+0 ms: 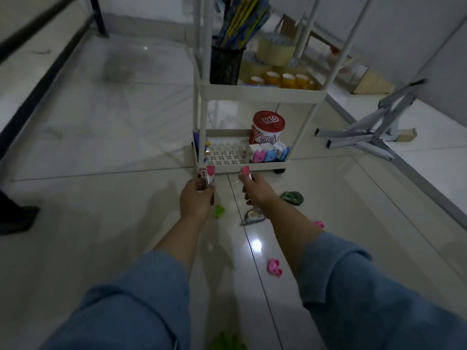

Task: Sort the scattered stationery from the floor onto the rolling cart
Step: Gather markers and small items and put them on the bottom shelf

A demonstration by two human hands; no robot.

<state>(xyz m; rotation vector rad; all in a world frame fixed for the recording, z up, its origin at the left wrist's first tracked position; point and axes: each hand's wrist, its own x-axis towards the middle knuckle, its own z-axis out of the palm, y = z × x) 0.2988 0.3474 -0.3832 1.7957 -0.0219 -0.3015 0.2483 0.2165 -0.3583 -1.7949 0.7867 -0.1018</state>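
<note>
On cart bottom shelf (242, 168): red-lidded tub (268, 125), 3 small boxes (269, 153).

Floor (101, 122): pale glossy tiles, thin grout lines. Grey smudge (121, 69) far left of centre; bright light glare (256, 245) near the middle. Black post (97, 16) stands at upper left; dark rail (38, 92) runs diagonally along the left side. Dark object (15, 218) at left edge, unidentifiable. Grey folded metal stand (374, 127) lies at right. Cardboard pieces (371, 84) lean by the white wall (404, 34).
</note>
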